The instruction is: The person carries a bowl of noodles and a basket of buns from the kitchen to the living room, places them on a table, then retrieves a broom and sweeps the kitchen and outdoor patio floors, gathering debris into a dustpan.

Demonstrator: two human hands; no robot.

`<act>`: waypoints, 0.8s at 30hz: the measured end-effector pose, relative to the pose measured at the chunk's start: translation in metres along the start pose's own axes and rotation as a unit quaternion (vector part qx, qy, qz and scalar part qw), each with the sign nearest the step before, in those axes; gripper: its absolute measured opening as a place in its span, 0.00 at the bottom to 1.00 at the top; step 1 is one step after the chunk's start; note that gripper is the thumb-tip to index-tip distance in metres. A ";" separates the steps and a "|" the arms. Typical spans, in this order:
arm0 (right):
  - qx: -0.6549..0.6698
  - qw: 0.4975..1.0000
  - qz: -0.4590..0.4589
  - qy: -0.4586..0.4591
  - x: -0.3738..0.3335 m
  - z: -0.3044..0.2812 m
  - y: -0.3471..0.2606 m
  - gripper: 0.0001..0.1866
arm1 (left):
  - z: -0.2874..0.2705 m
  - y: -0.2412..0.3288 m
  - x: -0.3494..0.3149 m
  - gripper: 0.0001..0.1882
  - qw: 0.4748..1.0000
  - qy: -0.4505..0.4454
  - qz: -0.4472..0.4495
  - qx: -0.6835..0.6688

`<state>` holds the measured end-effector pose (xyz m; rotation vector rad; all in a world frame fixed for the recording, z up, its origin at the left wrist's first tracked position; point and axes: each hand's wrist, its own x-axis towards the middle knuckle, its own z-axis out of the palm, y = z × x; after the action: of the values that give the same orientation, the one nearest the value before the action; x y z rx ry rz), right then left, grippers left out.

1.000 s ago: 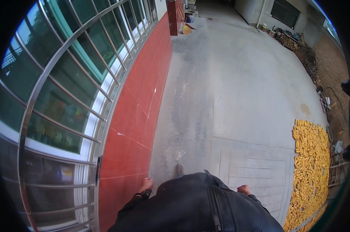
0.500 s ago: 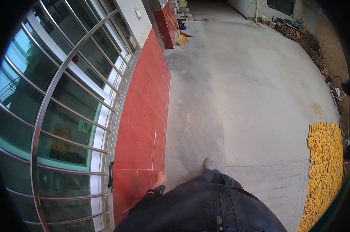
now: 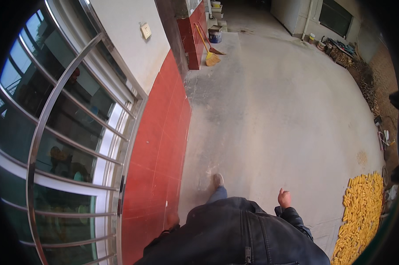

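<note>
My right hand (image 3: 285,198) swings out ahead of my dark jacket (image 3: 226,229), over the grey concrete floor. Its fingers are curled in, the thumb side is uppermost, and I see nothing in it. Low beside the red tiled lower wall (image 3: 157,145) is my left hand (image 3: 172,219), small and blurred, its fingers not readable. A shoe (image 3: 218,179) and a jeans leg show in front of the jacket.
A barred window (image 3: 54,123) runs along the left, with a wall socket (image 3: 145,31) beyond it. Corn cobs (image 3: 360,216) cover the floor at right. Ahead are a broom (image 3: 212,58), a dustpan (image 3: 216,51) and a bucket (image 3: 215,34). Firewood (image 3: 361,84) lines the far right.
I have moved forward: the broom and socket look nearer. My right hand has come into view, my left hand has dropped back, and a different foot placement shows.
</note>
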<state>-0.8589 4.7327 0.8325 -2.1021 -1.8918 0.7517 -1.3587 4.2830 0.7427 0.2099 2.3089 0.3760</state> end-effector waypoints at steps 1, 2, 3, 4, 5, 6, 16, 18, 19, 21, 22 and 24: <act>-0.048 0.997 0.054 0.000 0.015 0.002 -0.019 0.30 | -0.008 0.043 0.033 0.26 1.000 0.019 0.008 -0.001; -0.052 0.996 0.062 -0.024 0.028 -0.002 -0.030 0.30 | -0.016 0.090 0.066 0.27 0.999 0.043 0.017 -0.004; -0.034 0.994 0.094 -0.035 0.043 -0.004 -0.040 0.31 | -0.025 0.136 0.096 0.27 0.997 0.066 0.030 -0.007; -0.042 0.992 0.117 -0.026 0.057 -0.004 -0.049 0.31 | -0.036 0.186 0.125 0.27 0.995 0.085 0.043 -0.010; -0.072 0.994 0.080 -0.012 0.072 -0.005 -0.055 0.31 | -0.045 0.236 0.150 0.27 0.993 0.103 0.058 -0.015; -0.041 0.996 0.077 -0.011 0.091 -0.004 -0.057 0.31 | -0.058 0.284 0.172 0.29 0.993 0.098 0.068 0.000; -0.070 0.971 0.222 -0.060 0.288 0.111 -0.053 0.31 | -0.115 0.667 0.342 0.29 0.985 -0.022 0.086 -0.150; -0.057 0.971 0.217 -0.081 0.361 0.114 -0.090 0.32 | -0.116 0.706 0.370 0.30 0.983 -0.038 0.043 -0.175; -0.039 0.973 0.207 -0.096 0.401 0.110 -0.115 0.33 | -0.117 0.719 0.379 0.30 0.985 -0.045 0.005 -0.169; 0.114 0.957 0.224 -0.145 0.496 0.089 -0.175 0.33 | -0.121 0.747 0.391 0.29 0.983 -0.011 -0.031 -0.181; 0.204 0.931 0.254 -0.162 0.544 0.077 -0.210 0.33 | -0.131 0.764 0.400 0.28 0.989 -0.049 -0.035 -0.136; 0.279 0.902 0.274 -0.182 0.642 0.058 -0.289 0.30 | -0.144 0.795 0.410 0.26 0.991 -0.063 -0.039 -0.113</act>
<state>-1.1094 5.3909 0.7772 -2.1880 -0.9789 1.6728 -1.7170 5.1113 0.8234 0.0293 2.1233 0.5645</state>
